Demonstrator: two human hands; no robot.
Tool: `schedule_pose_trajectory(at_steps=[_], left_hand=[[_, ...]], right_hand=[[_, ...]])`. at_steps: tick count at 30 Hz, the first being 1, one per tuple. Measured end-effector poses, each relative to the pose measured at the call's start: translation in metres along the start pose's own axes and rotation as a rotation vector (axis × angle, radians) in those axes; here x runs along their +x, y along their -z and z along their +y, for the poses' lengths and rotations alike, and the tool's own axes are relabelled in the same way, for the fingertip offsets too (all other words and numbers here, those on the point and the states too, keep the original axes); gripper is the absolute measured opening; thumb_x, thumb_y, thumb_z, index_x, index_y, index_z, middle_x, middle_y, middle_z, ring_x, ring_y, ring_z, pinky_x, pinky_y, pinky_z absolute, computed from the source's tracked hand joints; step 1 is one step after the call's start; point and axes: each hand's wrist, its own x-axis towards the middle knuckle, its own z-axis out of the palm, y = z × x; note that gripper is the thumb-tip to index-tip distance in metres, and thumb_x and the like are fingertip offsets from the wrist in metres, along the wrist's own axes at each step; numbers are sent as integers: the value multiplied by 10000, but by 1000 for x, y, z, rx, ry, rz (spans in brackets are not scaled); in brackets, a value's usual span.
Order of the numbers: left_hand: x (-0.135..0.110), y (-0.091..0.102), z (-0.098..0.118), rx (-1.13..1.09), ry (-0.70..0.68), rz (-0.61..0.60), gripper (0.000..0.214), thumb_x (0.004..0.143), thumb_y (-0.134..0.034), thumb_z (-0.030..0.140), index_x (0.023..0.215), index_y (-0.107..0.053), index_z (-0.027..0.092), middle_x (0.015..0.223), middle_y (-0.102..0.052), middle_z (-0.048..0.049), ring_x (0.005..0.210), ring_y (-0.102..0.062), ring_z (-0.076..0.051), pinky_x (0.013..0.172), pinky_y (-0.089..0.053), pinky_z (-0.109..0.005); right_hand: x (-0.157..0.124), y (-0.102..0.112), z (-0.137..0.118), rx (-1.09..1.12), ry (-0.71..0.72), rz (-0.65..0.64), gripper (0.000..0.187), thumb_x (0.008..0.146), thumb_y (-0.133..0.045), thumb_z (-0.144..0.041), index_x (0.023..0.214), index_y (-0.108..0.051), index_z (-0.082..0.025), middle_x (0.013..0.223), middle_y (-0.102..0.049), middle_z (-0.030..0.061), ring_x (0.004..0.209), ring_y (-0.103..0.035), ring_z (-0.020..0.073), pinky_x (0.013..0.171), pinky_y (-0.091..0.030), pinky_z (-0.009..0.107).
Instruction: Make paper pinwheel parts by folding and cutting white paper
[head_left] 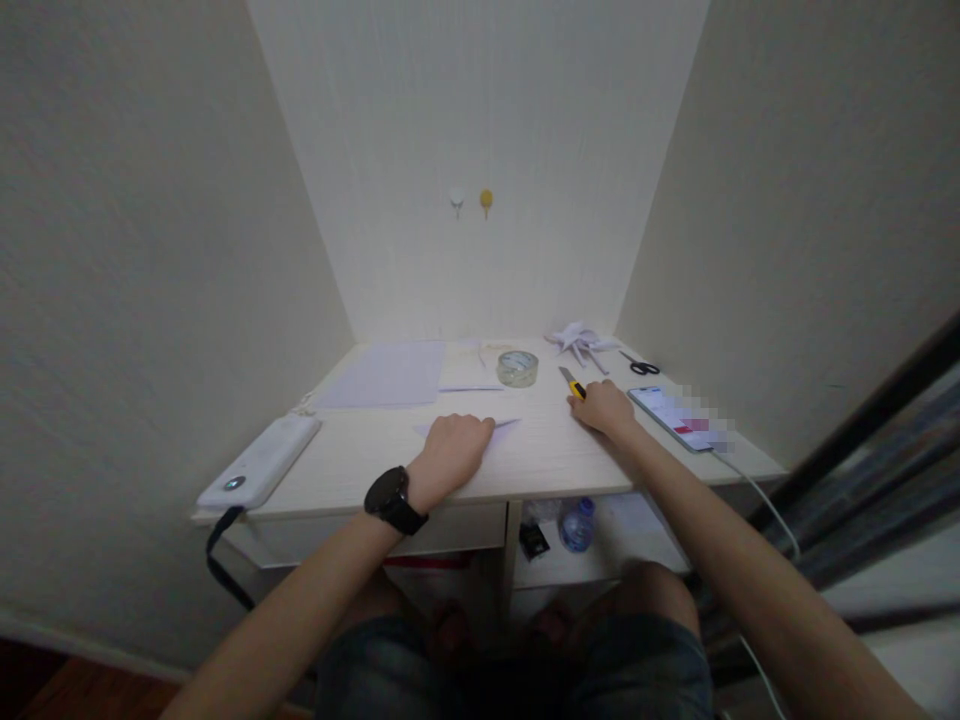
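Observation:
My left hand (456,452), with a black watch on its wrist, is closed over a folded sheet of paper (507,430) near the desk's front edge. The paper's pointed end sticks out to the right of the thumb. Farther right, my right hand (604,408) is wrapped round a yellow utility knife (576,388). The knife's blade points up and left, away from the paper. Just beyond the two hands stands a roll of clear tape (517,368). Most of the folded paper lies hidden under the left hand.
White sheets (390,372) lie at the back left of the desk (360,470). A folded paper pinwheel shape (576,340), black scissors (645,368) and a cabled phone (675,418) are on the right. A white power bank (262,462) sits left; a bottle (577,524) stands on the shelf below.

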Motion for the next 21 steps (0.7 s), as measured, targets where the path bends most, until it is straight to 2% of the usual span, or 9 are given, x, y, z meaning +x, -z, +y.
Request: schedule_pose_trajectory(at_steps=[3,6,9,11,13,16,21], left_hand=[[12,5,-16,-185,67,131,416,910,-459,74,1261,-654,182,969,-756,-151,904,-721,-288,781,-536,-394],[34,14,-36,-506,165,304,314,911,-546,157,1166,-724,198,1022,-770,-100,937,-717,-231,862,-523,-339],[57,22,-53,-740,291,456,264,867,-615,165,1092,-753,169,999,-778,-87,904,-721,-213,832,-533,-303],[68,25,-57,-787,319,526,223,860,-624,164,1030,-769,168,1002,-779,-81,908,-721,-209,822,-535,-292],[73,23,-54,-760,311,566,189,863,-635,182,985,-779,175,995,-780,-78,919,-721,-211,835,-529,-294],[75,16,-39,-696,254,584,184,883,-636,228,987,-781,181,967,-783,-79,903,-725,-214,834,-520,-296],[78,6,-17,-659,248,595,194,902,-613,240,981,-785,196,975,-784,-67,904,-726,-210,847,-505,-294]], right_hand=[[-5,3,-6,66,76,180,480,927,-517,-441,1214,-666,-87,1202,-628,252,1130,-601,377,885,-481,439],[-6,5,-22,348,191,222,441,937,-502,-418,1215,-669,-120,1136,-676,197,1077,-620,320,942,-459,435],[-5,12,-47,830,188,57,567,909,-491,-598,1257,-627,-171,1124,-698,155,1009,-645,276,906,-492,414],[-6,19,-65,1196,92,-177,667,885,-426,-713,1358,-522,-252,1236,-666,138,974,-666,258,798,-536,389],[-8,27,-80,1416,10,-355,697,853,-426,-764,1375,-469,-304,1303,-627,135,924,-679,248,722,-549,372],[-13,36,-97,1550,53,-509,630,810,-516,-757,1264,-531,-321,1234,-646,104,771,-663,205,639,-539,336],[-14,35,-105,1632,76,-610,416,795,-664,-578,1049,-627,-252,915,-701,44,669,-623,179,606,-527,311]])
